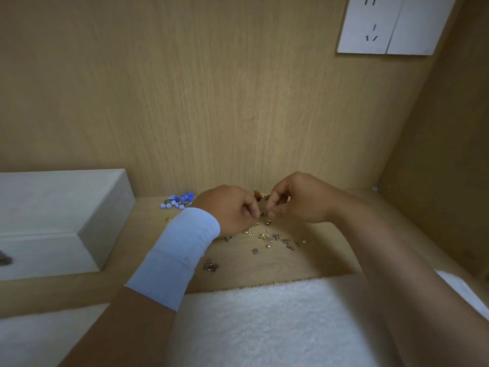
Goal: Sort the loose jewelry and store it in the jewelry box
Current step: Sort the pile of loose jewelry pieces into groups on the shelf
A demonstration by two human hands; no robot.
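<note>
Loose jewelry lies scattered on the wooden shelf: small gold and silver pieces, a dark silver cluster, blue pieces at the back, and a gold ring. My left hand, with a light blue wristband, and my right hand meet above the pile. Both pinch a small dark piece between their fingertips. The white jewelry box stands shut at the left.
A wood-grain back wall rises close behind the jewelry, and a side wall closes the right. A white power socket sits high on the back wall. A white fluffy towel covers the near edge.
</note>
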